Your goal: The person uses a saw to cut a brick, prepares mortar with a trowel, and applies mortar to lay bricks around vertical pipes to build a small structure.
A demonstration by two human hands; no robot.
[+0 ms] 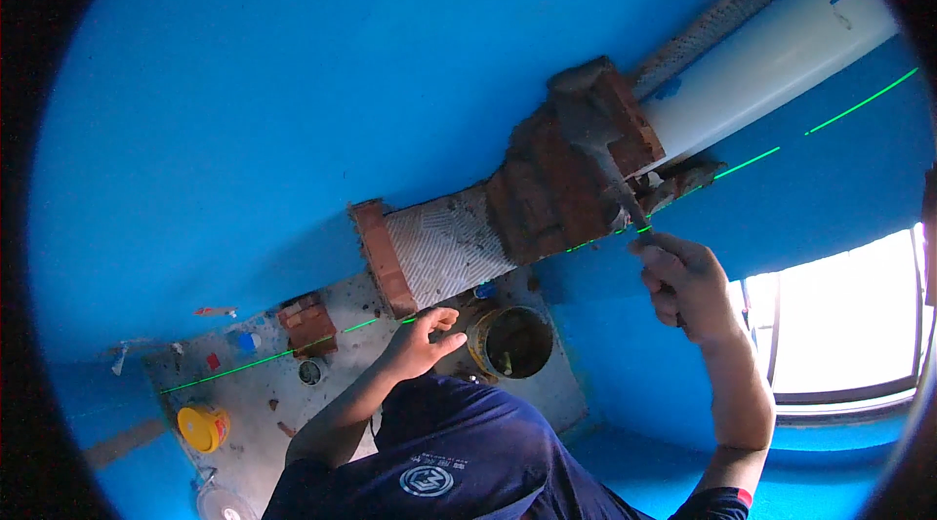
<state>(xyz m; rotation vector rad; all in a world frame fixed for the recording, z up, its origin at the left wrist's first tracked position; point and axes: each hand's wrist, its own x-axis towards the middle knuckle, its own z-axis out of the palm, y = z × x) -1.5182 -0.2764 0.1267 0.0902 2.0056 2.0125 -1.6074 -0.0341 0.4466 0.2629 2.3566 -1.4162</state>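
Observation:
My right hand (pixel 688 284) grips the handle of a trowel (pixel 597 144) whose mortar-covered blade lies against a red brick column (pixel 561 164). The bricks wrap a white pipe (pixel 771 57) that stands against a blue wall. My left hand (pixel 422 340) is empty, fingers spread, beside the lower part of the column, where a section is covered in combed grey mortar (pixel 444 247). Below my left hand stands a bucket of mortar (pixel 512 342).
A green laser line (pixel 244 364) runs across floor, column and wall. On the grey floor lie a stack of loose bricks (pixel 310 325), a yellow round container (pixel 203 427) and small bits. A bright window (pixel 844 320) is at the right.

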